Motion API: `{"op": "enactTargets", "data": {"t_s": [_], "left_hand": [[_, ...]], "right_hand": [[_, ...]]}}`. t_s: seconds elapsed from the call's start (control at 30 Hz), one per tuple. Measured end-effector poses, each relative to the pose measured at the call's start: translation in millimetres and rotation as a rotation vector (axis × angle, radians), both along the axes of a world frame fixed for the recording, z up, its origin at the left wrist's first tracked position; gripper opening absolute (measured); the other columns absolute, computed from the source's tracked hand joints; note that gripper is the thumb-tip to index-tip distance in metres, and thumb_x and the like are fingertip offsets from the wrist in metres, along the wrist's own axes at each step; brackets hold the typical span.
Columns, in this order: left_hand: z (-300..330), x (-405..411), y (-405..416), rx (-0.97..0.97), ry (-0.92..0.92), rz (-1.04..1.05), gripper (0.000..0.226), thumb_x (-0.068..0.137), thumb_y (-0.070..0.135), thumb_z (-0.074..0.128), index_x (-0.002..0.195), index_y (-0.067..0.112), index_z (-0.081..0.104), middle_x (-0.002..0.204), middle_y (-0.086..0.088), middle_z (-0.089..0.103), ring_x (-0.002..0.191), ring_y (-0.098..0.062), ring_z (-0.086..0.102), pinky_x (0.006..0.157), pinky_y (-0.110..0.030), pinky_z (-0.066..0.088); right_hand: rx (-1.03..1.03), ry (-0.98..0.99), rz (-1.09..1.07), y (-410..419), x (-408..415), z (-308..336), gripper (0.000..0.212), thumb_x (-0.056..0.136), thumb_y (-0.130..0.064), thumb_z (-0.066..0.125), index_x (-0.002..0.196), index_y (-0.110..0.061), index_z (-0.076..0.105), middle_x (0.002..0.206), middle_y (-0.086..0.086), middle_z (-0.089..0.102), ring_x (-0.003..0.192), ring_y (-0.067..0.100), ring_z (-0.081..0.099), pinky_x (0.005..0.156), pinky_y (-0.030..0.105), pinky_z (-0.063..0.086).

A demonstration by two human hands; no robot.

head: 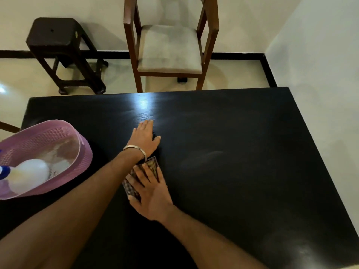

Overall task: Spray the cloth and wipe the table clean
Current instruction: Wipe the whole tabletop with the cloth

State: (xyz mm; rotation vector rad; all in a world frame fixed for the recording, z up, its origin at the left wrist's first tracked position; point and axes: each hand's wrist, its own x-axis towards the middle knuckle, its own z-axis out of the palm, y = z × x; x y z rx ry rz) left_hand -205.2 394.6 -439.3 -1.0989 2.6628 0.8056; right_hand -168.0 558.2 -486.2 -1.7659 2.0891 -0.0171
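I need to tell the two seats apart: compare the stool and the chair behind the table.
The stool is very dark all over with a hard flat top; the chair has a reddish-brown wooden frame and a pale cushioned seat. The stool has no arms; the chair has side arms. The stool stands left of the chair. Both stand on the floor by the wall.

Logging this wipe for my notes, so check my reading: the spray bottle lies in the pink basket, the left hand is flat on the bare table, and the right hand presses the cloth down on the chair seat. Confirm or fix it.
One detail is wrong. The head view shows the right hand pressing the cloth flat on the table, not on the chair seat. The rest holds: the spray bottle lies in the pink basket, and the left hand is flat on the bare table.
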Motion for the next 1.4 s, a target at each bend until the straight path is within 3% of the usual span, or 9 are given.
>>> {"op": "enactTargets", "data": {"t_s": [0.1, 0.23, 0.4, 0.6, 0.7, 0.87, 1.1, 1.23, 1.4], "left_hand": [[1.0, 2.6, 8.3, 0.003, -0.011, 0.063, 0.066, 0.097, 0.033, 0.048, 0.152, 0.009, 0.019, 0.161, -0.010, 0.013, 0.149, -0.026, 0.009, 0.121, -0.046, 0.011], [0.2, -1.8, 28.1, 0.003, 0.006, 0.133, 0.068, 0.098, 0.034, 0.047, 0.152, 0.008, 0.017, 0.161, -0.011, 0.013, 0.149, -0.027, 0.009, 0.121, -0.044, 0.010], [-2.2, -7.6, 54.1, -0.013, -0.001, 0.138, 0.068, 0.098, 0.034, 0.046, 0.153, 0.008, 0.014, 0.161, -0.010, 0.013, 0.149, -0.027, 0.009, 0.121, -0.043, 0.009], [-5.6, -2.4, 67.1, -0.004, -0.005, 0.132, 0.068, 0.098, 0.034, 0.047, 0.152, 0.008, 0.017, 0.160, -0.011, 0.015, 0.149, -0.027, 0.010, 0.121, -0.044, 0.010], [-4.2, 2.5, 69.9, 0.002, 0.002, 0.120, 0.067, 0.098, 0.035, 0.047, 0.152, 0.009, 0.017, 0.160, -0.010, 0.015, 0.149, -0.027, 0.010, 0.120, -0.043, 0.010], [-7.0, 14.0, 77.5, 0.032, -0.005, 0.077, 0.068, 0.098, 0.037, 0.046, 0.153, 0.010, 0.016, 0.161, -0.009, 0.013, 0.149, -0.026, 0.009, 0.121, -0.043, 0.009], [-9.4, 44.5, 85.8, 0.046, -0.017, 0.014, 0.066, 0.099, 0.036, 0.045, 0.153, 0.010, 0.016, 0.161, -0.009, 0.013, 0.149, -0.026, 0.008, 0.121, -0.043, 0.009], [-16.2, 64.8, 96.1, 0.048, -0.015, 0.008, 0.066, 0.099, 0.036, 0.044, 0.153, 0.010, 0.016, 0.161, -0.009, 0.013, 0.149, -0.027, 0.007, 0.121, -0.043, 0.009], [-19.5, 87.3, 132.0, 0.025, -0.017, 0.005, 0.070, 0.099, 0.037, 0.043, 0.153, 0.008, 0.011, 0.161, -0.011, 0.007, 0.149, -0.028, 0.004, 0.121, -0.043, 0.008]], "right_hand": [[-0.084, -0.016, -0.025, 20.9, -44.9, -10.1, 0.066, 0.097, -0.058, 0.031, 0.158, -0.036, 0.017, 0.167, -0.003, 0.010, 0.154, 0.023, -0.001, 0.121, 0.059, 0.001], [-0.089, 0.049, -0.398, 89.6, -160.8, -19.0, 0.069, 0.093, -0.057, 0.038, 0.157, -0.037, 0.021, 0.167, -0.005, 0.012, 0.153, 0.021, 0.010, 0.119, 0.058, 0.016], [0.085, 0.140, -0.952, 232.8, -318.1, -8.6, 0.070, 0.099, -0.057, 0.030, 0.160, -0.032, 0.007, 0.168, 0.005, 0.006, 0.153, 0.030, 0.006, 0.120, 0.059, 0.011], [0.178, 0.109, -1.236, 308.0, -344.3, 0.3, 0.070, 0.102, -0.056, 0.032, 0.160, -0.031, 0.000, 0.168, 0.006, -0.005, 0.153, 0.030, -0.007, 0.120, 0.061, 0.001], [0.140, 0.131, -1.200, 262.6, -302.1, -2.2, 0.070, 0.102, -0.055, 0.032, 0.160, -0.031, 0.000, 0.167, 0.006, -0.005, 0.153, 0.032, -0.006, 0.119, 0.062, 0.002], [0.089, 0.129, -0.802, 143.2, -169.4, -2.2, 0.070, 0.097, -0.055, 0.029, 0.159, -0.032, 0.004, 0.168, 0.005, -0.001, 0.153, 0.031, 0.000, 0.120, 0.061, 0.003], [0.139, -0.047, 0.129, 64.0, 37.8, 8.4, 0.066, 0.100, -0.057, 0.025, 0.158, -0.027, 0.016, 0.166, 0.006, 0.010, 0.152, 0.027, -0.008, 0.118, 0.058, -0.013], [0.054, -0.093, 0.055, 129.3, 39.1, 2.7, 0.068, 0.098, -0.055, 0.035, 0.157, -0.040, 0.007, 0.167, -0.007, -0.005, 0.153, 0.019, -0.013, 0.119, 0.054, -0.012], [0.182, 0.056, -0.513, 266.4, -41.8, 5.5, 0.068, 0.099, -0.055, 0.029, 0.156, -0.042, -0.006, 0.163, -0.009, -0.019, 0.152, 0.020, -0.016, 0.121, 0.059, 0.003]]}}
